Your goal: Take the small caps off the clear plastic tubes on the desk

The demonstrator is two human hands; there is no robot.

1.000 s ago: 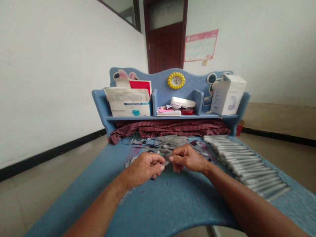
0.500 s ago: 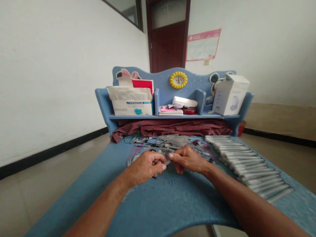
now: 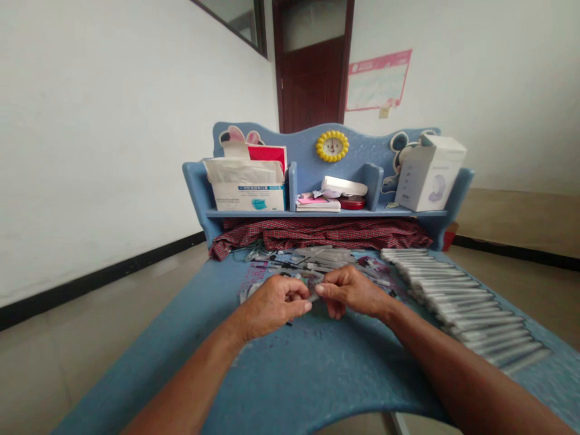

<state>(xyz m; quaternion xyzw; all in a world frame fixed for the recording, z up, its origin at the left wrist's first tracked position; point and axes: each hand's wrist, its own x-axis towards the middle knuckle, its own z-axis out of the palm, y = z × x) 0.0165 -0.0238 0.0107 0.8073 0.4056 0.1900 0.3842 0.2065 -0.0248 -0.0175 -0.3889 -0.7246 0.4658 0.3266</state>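
Note:
My left hand (image 3: 276, 305) and my right hand (image 3: 353, 293) meet above the middle of the blue desk (image 3: 281, 374). Both are closed, thumb against fingers, on a small pale translucent pen part (image 3: 313, 296) that spans the gap between them. The fingers cover most of it, so its full shape is hidden. Just beyond the hands spreads a loose heap of pen parts (image 3: 324, 257), clear and whitish with some black pieces. To the right, pale pens (image 3: 471, 299) lie side by side in a long row, close to my right forearm.
A raised shelf at the back carries a face-mask box (image 3: 249, 198), a red tin (image 3: 352, 203), papers (image 3: 318, 206) and a white carton (image 3: 428, 175). Under it lies a bunched checked cloth (image 3: 317, 232). The desk's front edge (image 3: 362, 412) curves inward before me.
The whole view has shifted slightly, so everything sits a little further right. Both hands keep nearly the same pose, still pinching the pen part between them.

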